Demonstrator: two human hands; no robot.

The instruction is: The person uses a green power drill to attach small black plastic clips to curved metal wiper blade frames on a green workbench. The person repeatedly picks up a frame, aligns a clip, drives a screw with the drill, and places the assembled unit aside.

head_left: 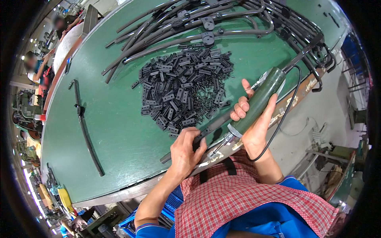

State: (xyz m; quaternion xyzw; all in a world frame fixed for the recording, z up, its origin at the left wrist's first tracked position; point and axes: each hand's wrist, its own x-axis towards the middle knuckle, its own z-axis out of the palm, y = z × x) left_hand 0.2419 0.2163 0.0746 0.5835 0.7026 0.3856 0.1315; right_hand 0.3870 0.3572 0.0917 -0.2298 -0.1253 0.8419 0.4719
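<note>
My left hand is closed around the lower end of a dark metal tube near the table's front edge. My right hand grips a green electric screwdriver, with its bit pointing down and left beside the tube. Bit and tube look apart, and I cannot make out a screw on the tip. A cord runs from the screwdriver's upper end. Just beyond my hands lies a heap of small black plastic blocks with two holes each. Small dark screws are scattered along its right side.
Several bent dark tube frames are stacked across the far side of the green table. One separate tube lies at the left. The wooden table edge runs close under the screwdriver. Other people are in the left background.
</note>
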